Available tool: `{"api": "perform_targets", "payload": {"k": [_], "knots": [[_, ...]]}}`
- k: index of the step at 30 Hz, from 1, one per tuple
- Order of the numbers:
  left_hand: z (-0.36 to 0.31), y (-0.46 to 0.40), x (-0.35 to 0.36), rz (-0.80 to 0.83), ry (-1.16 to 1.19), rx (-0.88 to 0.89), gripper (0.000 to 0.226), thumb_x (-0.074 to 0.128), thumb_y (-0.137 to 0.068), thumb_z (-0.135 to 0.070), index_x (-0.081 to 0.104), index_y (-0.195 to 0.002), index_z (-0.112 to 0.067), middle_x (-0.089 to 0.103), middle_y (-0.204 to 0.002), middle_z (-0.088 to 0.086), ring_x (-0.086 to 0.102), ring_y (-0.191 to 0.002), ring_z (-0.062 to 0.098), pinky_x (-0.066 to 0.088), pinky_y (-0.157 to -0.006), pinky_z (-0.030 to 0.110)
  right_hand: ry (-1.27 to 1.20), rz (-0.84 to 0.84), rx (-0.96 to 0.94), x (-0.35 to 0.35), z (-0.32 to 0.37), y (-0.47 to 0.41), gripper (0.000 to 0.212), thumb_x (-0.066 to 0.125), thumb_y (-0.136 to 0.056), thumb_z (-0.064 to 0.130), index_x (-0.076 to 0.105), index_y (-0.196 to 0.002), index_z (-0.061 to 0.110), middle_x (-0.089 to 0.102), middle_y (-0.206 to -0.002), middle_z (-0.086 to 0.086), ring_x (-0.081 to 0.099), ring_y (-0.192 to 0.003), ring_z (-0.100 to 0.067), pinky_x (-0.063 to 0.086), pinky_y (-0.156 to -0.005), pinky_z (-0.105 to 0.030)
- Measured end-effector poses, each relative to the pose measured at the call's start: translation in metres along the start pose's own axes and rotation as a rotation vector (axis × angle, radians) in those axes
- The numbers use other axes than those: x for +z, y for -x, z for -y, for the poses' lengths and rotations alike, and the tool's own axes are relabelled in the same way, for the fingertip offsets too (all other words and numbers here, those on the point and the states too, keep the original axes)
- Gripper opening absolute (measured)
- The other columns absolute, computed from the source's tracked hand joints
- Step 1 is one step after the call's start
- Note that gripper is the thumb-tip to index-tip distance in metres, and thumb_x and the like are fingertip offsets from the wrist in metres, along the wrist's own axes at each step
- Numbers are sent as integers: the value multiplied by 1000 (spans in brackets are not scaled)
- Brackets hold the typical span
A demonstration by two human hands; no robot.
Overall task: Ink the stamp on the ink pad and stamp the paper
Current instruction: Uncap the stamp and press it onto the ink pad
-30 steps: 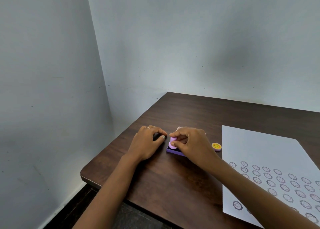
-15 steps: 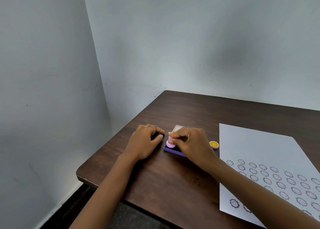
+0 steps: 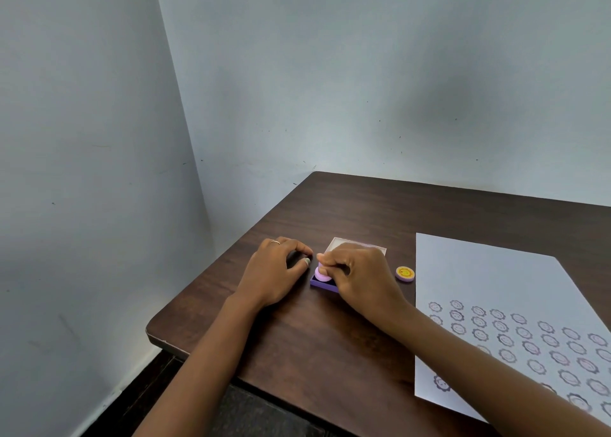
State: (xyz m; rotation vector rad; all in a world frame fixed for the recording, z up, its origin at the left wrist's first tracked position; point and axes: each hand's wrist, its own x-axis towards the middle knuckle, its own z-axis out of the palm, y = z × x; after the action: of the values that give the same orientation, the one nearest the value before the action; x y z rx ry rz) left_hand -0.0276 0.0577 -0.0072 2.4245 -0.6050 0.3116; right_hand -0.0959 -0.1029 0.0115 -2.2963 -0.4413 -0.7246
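Note:
My right hand point(image 3: 362, 279) pinches a small pink stamp point(image 3: 320, 274) and holds it down on the purple ink pad point(image 3: 322, 285) near the table's left side. The pad's clear lid point(image 3: 337, 243) stands open behind it, mostly hidden by my fingers. My left hand point(image 3: 276, 273) rests curled on the table just left of the pad, its thumb tip close to the pad's corner, nothing in it. The white paper point(image 3: 489, 278) lies to the right, its lower part covered with several rows of flower-shaped prints.
A small yellow and pink round cap point(image 3: 405, 273) sits between the ink pad and the paper. The dark wooden table point(image 3: 380, 205) stands in a corner of pale walls. Its left edge and front corner are close to my left forearm.
Both hands and the stamp stay in place on the pad. Only the camera view has shifted slightly.

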Motion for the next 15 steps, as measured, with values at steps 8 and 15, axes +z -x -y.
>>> {"api": "perform_targets", "payload": {"k": [8, 15], "knots": [[-2, 2, 1, 3, -18, 1, 21, 55, -87, -30, 64, -106, -33, 62, -118, -6, 44, -112, 14, 42, -92, 31, 35, -24, -11, 4, 4, 3, 11, 64, -79, 9, 72, -87, 8, 75, -84, -10, 66, -75, -19, 55, -72, -39], [-5, 4, 0, 7, -31, 2, 22, 54, -89, -30, 63, -109, -31, 61, -120, -5, 44, -115, 15, 41, -92, 31, 33, -35, 53, 4, 4, 0, 11, 63, -80, 11, 73, -83, 7, 74, -82, -12, 65, -72, -20, 53, -71, -42]]}}
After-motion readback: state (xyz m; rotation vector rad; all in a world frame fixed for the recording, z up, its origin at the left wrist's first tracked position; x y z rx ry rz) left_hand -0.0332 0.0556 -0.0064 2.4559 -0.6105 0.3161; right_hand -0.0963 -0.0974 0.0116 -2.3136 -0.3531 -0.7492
